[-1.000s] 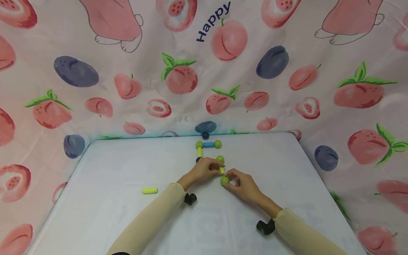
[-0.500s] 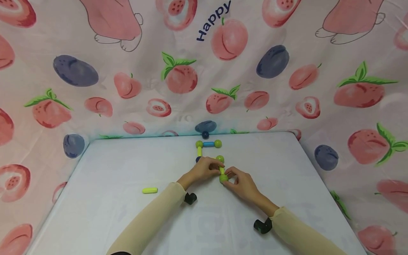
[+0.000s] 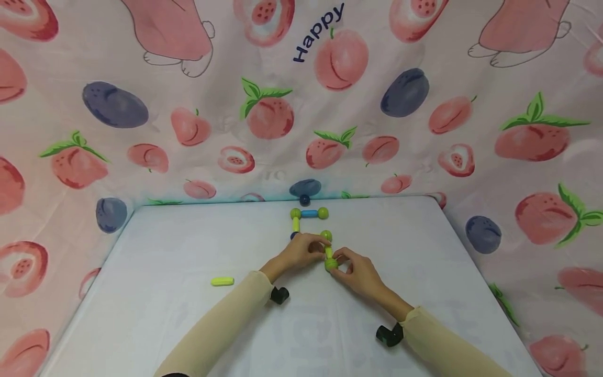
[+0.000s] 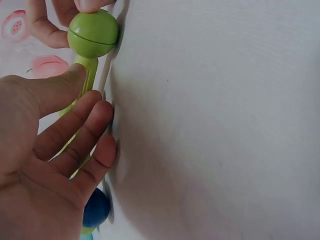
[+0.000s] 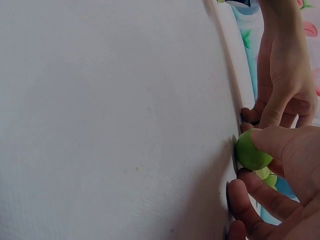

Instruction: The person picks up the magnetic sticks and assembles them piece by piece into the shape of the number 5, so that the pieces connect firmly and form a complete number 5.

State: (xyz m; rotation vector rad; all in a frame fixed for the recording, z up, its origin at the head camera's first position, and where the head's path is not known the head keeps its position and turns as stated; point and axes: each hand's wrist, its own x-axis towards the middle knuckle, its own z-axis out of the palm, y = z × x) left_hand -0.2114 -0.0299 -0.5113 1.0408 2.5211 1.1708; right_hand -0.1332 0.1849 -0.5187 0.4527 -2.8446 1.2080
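Observation:
My left hand [image 3: 303, 250] pinches a yellow-green rod [image 4: 90, 72] between thumb and fingers. A green ball [image 3: 326, 235] sits at the rod's far end. At its near end is another green ball [image 4: 93, 34], which touches the rod and is pinched by my right hand [image 3: 360, 273]. Behind my left hand a dark blue ball [image 4: 96, 209] is partly hidden. From there a yellow-green rod [image 3: 296, 224] runs back to a green ball [image 3: 295, 213]. A blue rod [image 3: 309, 213] links that one to a further green ball [image 3: 322, 212].
One loose yellow-green rod [image 3: 222, 281] lies to the left of my left forearm. A dark blue ball [image 3: 304, 200] stands at the back edge of the white table [image 3: 155, 251]. Behind rises a fruit-print cloth [image 3: 198, 94]. Black wrist cameras [image 3: 389, 335] hang under both sleeves.
My right hand has moved slightly forward and left, bringing its green ball from just apart to touching the rod's near end. My left hand has stayed almost still.

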